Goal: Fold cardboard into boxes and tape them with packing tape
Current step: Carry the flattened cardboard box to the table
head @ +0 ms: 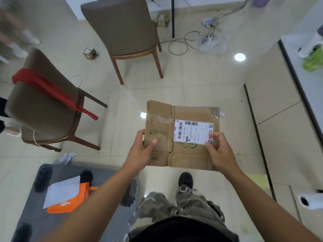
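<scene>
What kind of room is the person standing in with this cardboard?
Probably an office or home workroom, not a warehouse. It has a pale tiled floor, two padded chairs with wooden legs, and a power strip with loose cables on the floor. Both hands hold a flattened cardboard box.

Person viewed from above. Both forearms are bare from the frame edge to the wrist; no sleeves, watch, bands or gloves visible. Left hand and right hand carry no rings that can be made out. Torso garment is black, seen only at the lower frame edge. Trousers are camouflage-patterned in grey, olive and off-white. One dark shoe shows below the trouser leg.
</scene>
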Demonstrator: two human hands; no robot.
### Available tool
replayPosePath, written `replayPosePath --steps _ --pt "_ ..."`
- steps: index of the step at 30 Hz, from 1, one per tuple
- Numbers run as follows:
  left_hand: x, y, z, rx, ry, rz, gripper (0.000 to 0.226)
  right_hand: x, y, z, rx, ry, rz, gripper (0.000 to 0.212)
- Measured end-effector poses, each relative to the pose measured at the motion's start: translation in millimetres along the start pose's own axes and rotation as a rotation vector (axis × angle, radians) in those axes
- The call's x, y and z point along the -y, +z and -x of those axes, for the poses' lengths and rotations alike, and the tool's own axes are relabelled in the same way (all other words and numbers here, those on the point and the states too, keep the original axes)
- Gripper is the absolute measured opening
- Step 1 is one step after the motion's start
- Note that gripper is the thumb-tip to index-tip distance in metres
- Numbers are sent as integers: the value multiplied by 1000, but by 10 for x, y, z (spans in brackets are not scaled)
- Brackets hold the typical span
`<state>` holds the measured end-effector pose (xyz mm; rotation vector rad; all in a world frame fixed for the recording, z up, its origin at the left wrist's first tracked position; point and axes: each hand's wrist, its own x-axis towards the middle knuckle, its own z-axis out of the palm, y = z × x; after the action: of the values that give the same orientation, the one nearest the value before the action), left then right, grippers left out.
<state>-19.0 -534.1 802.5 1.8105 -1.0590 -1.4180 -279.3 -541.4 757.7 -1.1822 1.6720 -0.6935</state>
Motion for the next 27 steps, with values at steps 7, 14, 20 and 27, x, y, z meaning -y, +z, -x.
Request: replayPosePath --steps 7,14,20,27 --pt "-403 114 -764 -109 -52 142 35 444 -220 -930 114 -78 125 53" --pt "-871 25 -1826 -96 -67 178 29 856 -149 -1933 125 -18 86 60" --pt "-1572 -139 -2944 -9 -54 168 27 1494 -229 -2944 24 41 43 57" --pt "-2561 -174 -4160 71 0 118 26 2099 -431 -4081 -98 -44 55 60"
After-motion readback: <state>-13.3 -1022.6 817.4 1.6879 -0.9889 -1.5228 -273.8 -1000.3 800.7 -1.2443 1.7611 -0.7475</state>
